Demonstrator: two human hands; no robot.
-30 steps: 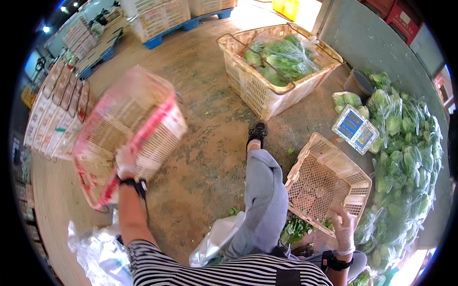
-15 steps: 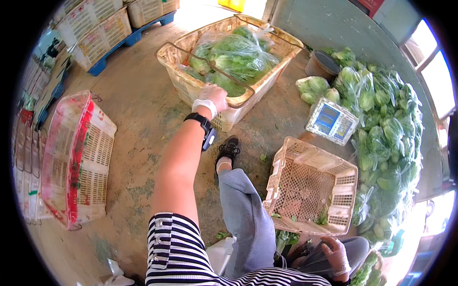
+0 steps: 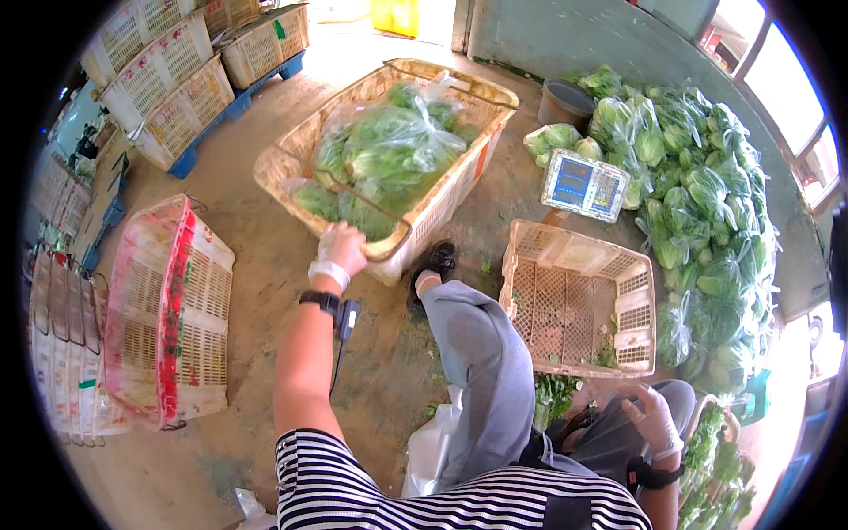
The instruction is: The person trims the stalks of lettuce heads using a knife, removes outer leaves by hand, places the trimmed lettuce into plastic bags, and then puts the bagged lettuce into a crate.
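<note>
My left hand (image 3: 340, 252), in a clear glove, grips the near rim of a cream plastic crate (image 3: 446, 194) holding bagged leafy green vegetables (image 3: 384, 141). The crate has a metal handle bar across its near end. My right hand (image 3: 649, 415), also gloved, rests low by my right knee with loosely bent fingers apart and nothing visible in them. An empty beige crate (image 3: 565, 314) lies in front of that hand, and a digital scale (image 3: 583, 184) stands behind this crate.
A pink-and-red rimmed crate (image 3: 181, 309) is at the left beside nested crates (image 3: 66, 344). Crates (image 3: 177, 115) stand on blue pallets at the back. Bagged greens (image 3: 707, 221) are heaped along the grey wall (image 3: 574, 44), near a dark bucket (image 3: 565, 102). White plastic (image 3: 428, 442) lies by my leg.
My left hand let go of the pink crate, which now sits at the left, and took hold of the vegetable crate. That crate has since moved toward me.
</note>
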